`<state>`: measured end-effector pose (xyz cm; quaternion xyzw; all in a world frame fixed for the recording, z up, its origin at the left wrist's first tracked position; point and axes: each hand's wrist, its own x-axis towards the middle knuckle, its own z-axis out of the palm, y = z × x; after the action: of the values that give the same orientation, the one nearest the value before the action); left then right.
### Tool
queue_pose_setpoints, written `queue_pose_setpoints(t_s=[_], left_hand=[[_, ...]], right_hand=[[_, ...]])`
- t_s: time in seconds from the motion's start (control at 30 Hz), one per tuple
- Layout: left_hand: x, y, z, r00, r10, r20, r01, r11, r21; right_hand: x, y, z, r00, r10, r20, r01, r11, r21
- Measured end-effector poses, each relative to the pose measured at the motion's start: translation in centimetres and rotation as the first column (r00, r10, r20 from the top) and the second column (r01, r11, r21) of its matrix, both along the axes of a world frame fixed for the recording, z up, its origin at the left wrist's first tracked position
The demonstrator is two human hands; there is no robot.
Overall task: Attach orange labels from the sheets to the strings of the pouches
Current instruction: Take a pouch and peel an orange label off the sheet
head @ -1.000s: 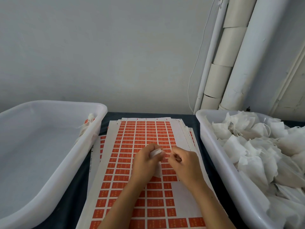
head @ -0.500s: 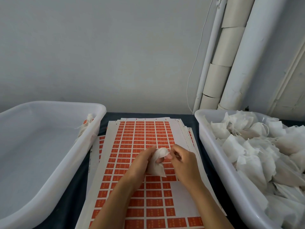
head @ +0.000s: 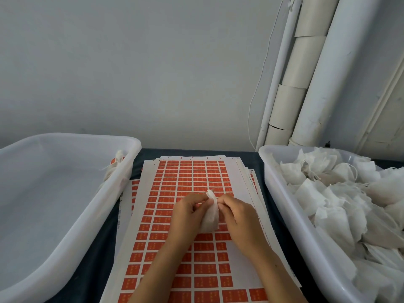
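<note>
Under a pale grey wall (head: 153, 73), label sheets (head: 192, 171) cover the dark tabletop (head: 251, 156).

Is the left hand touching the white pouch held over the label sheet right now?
Touching. The head view shows the left hand with its fingers curled against the white pouch, no gap between them, above the label sheet.

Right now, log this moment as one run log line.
step: labelling pouch string | left hand: holds pouch | right hand: pinches at pouch top | over label sheet | right bin: unlabelled pouches
</note>
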<state>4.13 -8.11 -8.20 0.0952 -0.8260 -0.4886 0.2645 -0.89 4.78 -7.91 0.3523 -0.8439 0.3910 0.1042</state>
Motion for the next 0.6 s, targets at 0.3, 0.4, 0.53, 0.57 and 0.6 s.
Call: queue_pose_setpoints(t_s=[0.3,0.4,0.53,0.57,0.6], left_hand=[[0.45,-0.23,0.57,0.986,0.165,-0.037,-0.157,0.976,0.153],[0.45,-0.22,0.76,0.985,0.164,-0.045,-0.152,0.967,0.206],[0.21,-0.2,0.49,0.983,0.163,-0.087,-0.14,0.965,0.223],[0.13,-0.17,0.42,0.984,0.156,-0.085,-0.134,0.966,0.222],[0.08,-0.18,0.36,0.987,0.14,-0.072,-0.12,0.965,0.232]], right_hand=[[0.23,-0.08,-0.27,0.999,0.035,-0.022,-0.035,0.999,-0.002],[0.25,-0.15,-0.28,0.999,0.038,0.012,-0.037,0.999,-0.011],[0.46,-0.2,-0.14,0.997,0.049,0.052,-0.046,0.997,-0.059],[0.53,-0.21,-0.09,0.997,0.052,0.054,-0.048,0.997,-0.066],[0.58,-0.23,-0.07,0.997,0.054,0.054,-0.049,0.996,-0.074]])
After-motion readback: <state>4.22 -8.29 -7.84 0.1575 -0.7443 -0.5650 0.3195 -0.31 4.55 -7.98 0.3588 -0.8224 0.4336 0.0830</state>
